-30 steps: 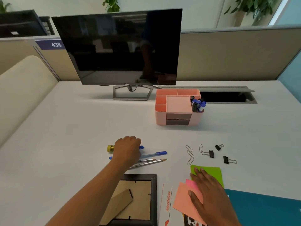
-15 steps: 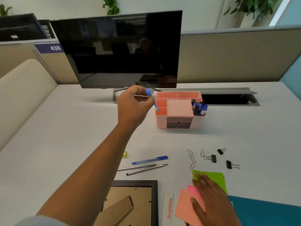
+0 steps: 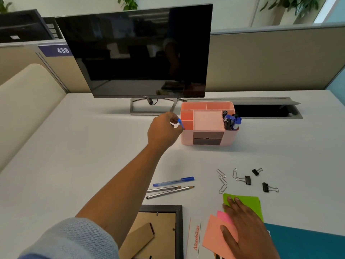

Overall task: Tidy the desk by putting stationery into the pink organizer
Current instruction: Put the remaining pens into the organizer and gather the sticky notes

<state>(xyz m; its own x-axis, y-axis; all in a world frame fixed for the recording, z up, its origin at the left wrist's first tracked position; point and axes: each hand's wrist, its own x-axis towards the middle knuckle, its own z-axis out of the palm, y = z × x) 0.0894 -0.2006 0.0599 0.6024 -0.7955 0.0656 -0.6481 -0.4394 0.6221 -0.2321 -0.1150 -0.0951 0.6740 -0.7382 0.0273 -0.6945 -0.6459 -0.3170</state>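
Your left hand is pinched shut on a blue pen, held by its upper end with the barrel angled down toward the pink organizer. That grip reads as a drop-in: the tip is right at the organizer's near-left wall, over the small left compartments. Can't tell if it's touching the rim yet.

Just past the pen, the organizer's left and rear compartments look empty. The centre holds a flat pink block. The right cup is already packed with upright dark and blue markers. Two dark drawers sit shut in the front face.

Your right hand lies flat and open, gripping nothing, pressed on the sticky notes near your body, probably pinning them.

Between your hands on the counter: another blue pen, two pencils. Beyond your right hand: paper clips and binder clips. All still to be put away.
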